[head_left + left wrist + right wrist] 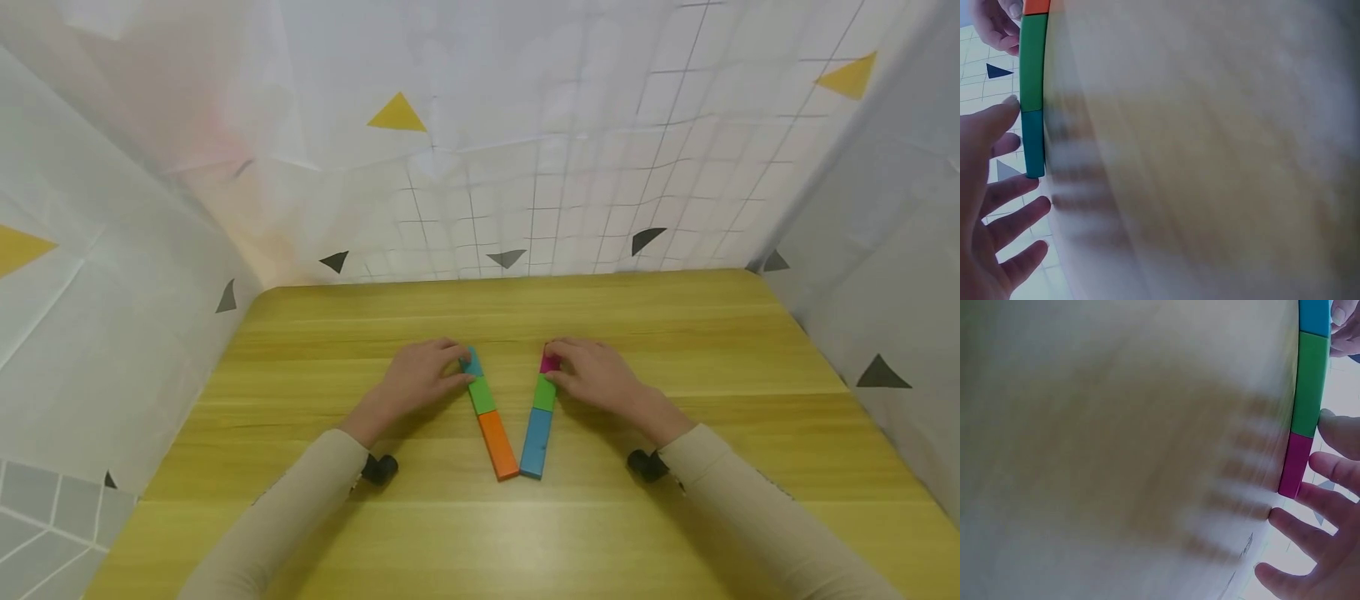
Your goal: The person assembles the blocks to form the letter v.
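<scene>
Two rows of coloured blocks form a V on the table, their near ends close together. From far to near, the left row has a blue-teal block (471,364), a green block (482,397) and an orange block (498,446). A magenta block (550,362), a green block (544,393) and a blue block (536,442) make up the right row. My left hand (423,377) touches the teal and green blocks, thumb beside the green one and spread fingers around the teal end. My right hand (600,377) mirrors this at the magenta and green blocks, fingertips along the outer side and far end.
The wooden table (517,542) extends around both rows. A white sheet wall (480,192) with grid lines and dark and yellow triangles stands behind it, with more sheeting at both sides. Dark wrist cameras (380,469) sit under both wrists.
</scene>
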`<action>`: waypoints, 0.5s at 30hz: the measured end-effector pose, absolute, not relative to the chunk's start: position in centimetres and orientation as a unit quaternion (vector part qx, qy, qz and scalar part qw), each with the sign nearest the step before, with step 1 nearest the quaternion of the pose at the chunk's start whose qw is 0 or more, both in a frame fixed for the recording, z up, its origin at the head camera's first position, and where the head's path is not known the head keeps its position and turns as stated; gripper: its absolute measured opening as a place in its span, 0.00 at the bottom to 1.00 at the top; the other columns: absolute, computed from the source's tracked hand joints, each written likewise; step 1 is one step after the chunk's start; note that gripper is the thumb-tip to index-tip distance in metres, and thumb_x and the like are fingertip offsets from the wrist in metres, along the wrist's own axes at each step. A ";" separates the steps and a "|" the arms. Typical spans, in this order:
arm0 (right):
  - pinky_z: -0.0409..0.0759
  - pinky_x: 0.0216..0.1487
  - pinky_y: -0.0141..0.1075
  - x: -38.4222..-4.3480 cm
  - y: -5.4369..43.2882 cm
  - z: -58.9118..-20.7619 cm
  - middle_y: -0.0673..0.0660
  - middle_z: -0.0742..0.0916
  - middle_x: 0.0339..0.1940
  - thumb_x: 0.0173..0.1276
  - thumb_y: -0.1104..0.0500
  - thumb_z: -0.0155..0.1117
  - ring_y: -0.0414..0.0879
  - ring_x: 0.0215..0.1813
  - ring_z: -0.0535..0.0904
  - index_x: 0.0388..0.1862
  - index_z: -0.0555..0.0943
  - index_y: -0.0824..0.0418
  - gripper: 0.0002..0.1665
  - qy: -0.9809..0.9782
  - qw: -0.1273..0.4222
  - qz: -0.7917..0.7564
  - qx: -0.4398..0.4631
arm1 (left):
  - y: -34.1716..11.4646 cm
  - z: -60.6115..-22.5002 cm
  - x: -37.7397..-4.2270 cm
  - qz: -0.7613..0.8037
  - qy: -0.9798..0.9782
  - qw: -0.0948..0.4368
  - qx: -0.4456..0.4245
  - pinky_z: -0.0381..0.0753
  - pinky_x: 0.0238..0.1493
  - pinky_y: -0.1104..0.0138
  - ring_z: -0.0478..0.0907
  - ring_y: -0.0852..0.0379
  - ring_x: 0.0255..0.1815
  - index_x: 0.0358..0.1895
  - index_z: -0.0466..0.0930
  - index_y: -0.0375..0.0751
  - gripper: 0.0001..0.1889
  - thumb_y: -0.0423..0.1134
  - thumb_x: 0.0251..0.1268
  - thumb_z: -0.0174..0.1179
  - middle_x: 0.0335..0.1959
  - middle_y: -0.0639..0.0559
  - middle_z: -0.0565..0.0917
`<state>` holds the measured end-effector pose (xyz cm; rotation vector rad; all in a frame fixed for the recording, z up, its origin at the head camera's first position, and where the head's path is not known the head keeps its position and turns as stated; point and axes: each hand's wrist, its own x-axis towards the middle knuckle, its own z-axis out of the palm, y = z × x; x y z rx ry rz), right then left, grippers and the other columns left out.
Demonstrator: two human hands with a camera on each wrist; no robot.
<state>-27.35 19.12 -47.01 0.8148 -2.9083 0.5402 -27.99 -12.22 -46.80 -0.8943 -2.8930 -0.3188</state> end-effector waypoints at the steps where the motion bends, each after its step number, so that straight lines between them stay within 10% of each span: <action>1: 0.81 0.49 0.44 -27.4 19.1 -47.0 0.48 0.87 0.47 0.69 0.49 0.66 0.44 0.43 0.80 0.48 0.81 0.49 0.12 -0.947 0.036 0.178 0.265 | -12.2 -46.8 -28.0 -0.103 -0.949 0.049 -0.292 0.82 0.49 0.60 0.83 0.56 0.51 0.53 0.81 0.59 0.18 0.61 0.69 0.56 0.58 0.57 0.83; 15: 0.81 0.50 0.45 -27.6 19.0 -46.9 0.48 0.86 0.48 0.69 0.48 0.66 0.46 0.45 0.80 0.47 0.82 0.49 0.12 -0.946 0.028 0.190 0.260 | -12.3 -46.4 -27.8 -0.106 -0.950 0.041 -0.290 0.83 0.46 0.63 0.84 0.57 0.50 0.53 0.81 0.58 0.18 0.60 0.69 0.57 0.60 0.56 0.82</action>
